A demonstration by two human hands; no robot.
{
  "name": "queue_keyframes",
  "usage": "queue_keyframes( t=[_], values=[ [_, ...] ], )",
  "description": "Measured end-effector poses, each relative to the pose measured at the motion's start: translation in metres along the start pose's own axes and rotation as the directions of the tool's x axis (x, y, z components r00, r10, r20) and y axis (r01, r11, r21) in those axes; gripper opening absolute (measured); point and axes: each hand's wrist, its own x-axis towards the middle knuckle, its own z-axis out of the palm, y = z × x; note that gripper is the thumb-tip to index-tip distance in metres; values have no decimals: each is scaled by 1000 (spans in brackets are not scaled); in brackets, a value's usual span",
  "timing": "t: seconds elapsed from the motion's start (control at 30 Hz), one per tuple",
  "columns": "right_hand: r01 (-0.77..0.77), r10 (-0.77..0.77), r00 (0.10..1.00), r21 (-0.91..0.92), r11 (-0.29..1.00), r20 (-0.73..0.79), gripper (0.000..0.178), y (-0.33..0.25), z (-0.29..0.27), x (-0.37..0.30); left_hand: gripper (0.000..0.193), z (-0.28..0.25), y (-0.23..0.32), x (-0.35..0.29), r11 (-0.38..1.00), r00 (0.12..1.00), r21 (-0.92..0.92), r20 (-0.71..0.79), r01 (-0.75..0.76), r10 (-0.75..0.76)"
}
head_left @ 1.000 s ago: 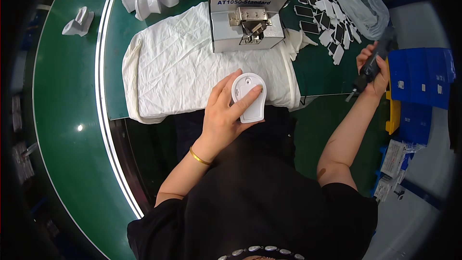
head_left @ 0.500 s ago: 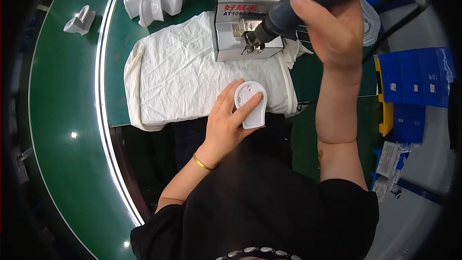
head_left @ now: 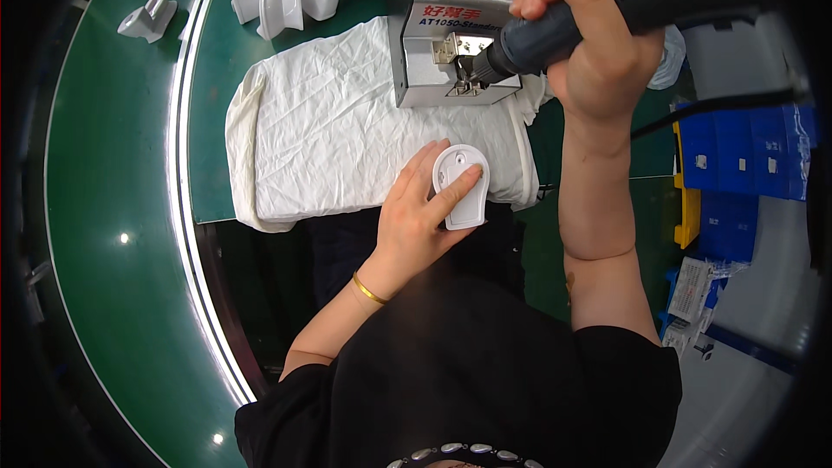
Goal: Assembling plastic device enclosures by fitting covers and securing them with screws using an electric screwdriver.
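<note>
My left hand (head_left: 416, 208) grips a white plastic housing (head_left: 469, 199), rounded at the far end, with its thumb laid across the recessed face. A small hole shows near that rounded end. Up at the right, my right hand (head_left: 602, 56) is wrapped round a dark electric screwdriver (head_left: 555, 33). The tool's tip points down and left, at the pickup slot of a grey screw feeder (head_left: 416, 74). Whether a screw sits on the bit is too small to tell. Beneath the feeder and my left fingers lies a white cloth-covered pad (head_left: 329, 139).
White plastic fittings (head_left: 277, 7) stand on the green bench (head_left: 208, 121) at the far left, beyond the pad. Another white piece (head_left: 149, 17) lies past the bright strip. Blue bins (head_left: 741, 152) with a yellow edge are at the right. A black cable (head_left: 719, 106) trails from the screwdriver.
The feeder and bench sit slightly further right in the picture. The screwdriver's tip stays at the feeder slot while its body and my right hand have tilted a little. My left hand keeps its hold.
</note>
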Motion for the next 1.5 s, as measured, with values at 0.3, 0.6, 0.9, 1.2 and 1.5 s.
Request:
queue_keyframes(
  t=[0.3,0.6,0.9,1.2,1.5],
  values=[
    [244,-58,914,-428,870,402,49,-31,-32,-52,75,-2,4,-2,999,1000,-29,2,23,-23],
    [174,3,922,-424,889,386,46,-26,-30,-58,74,-1,3,0,999,1000,-36,5,16,-16],
    [243,8,867,-436,866,499,39,-23,-26,-53,75,-1,3,-1,999,999,-32,14,38,-38],
    [77,40,904,-254,964,425,37,-12,-22,-56,74,0,1,-1,999,1000,-24,8,25,-25],
    [52,-44,981,-36,998,187,42,0,-79,-44,75,-3,11,2,998,998,37,-19,58,-57]
  ],
)
